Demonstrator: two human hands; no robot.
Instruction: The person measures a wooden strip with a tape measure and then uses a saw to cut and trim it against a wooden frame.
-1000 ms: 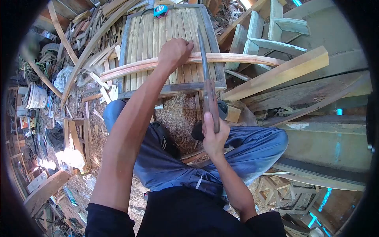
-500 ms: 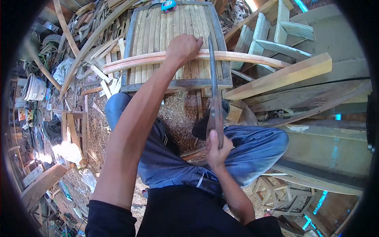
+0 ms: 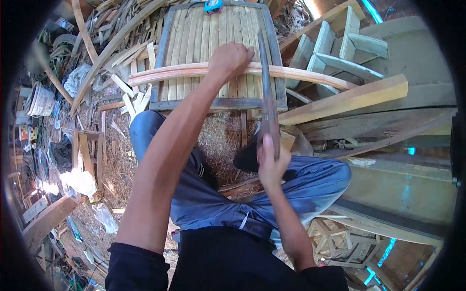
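My left hand (image 3: 230,61) is closed over a long curved wooden strip (image 3: 170,72), pressing it across the slatted wooden table (image 3: 218,104). To its right, my right hand (image 3: 273,162) grips the handle of a saw. The saw's narrow dark blade (image 3: 266,82) points away from me and crosses the strip a little right of my left hand. The strip reaches past both sides of the table, and its right end lies by a thick pale board (image 3: 349,99).
A blue tape measure (image 3: 212,6) lies at the table's far edge. White-grey wooden frames (image 3: 347,65) stand at the right. Scrap wood (image 3: 116,41) is heaped at the far left. Wood shavings cover the floor between my legs. A small wooden lattice piece (image 3: 330,235) sits at the lower right.
My right hand and the saw have moved forward, away from me, along the cut line. My left hand stays on the strip; the view has shifted slightly.
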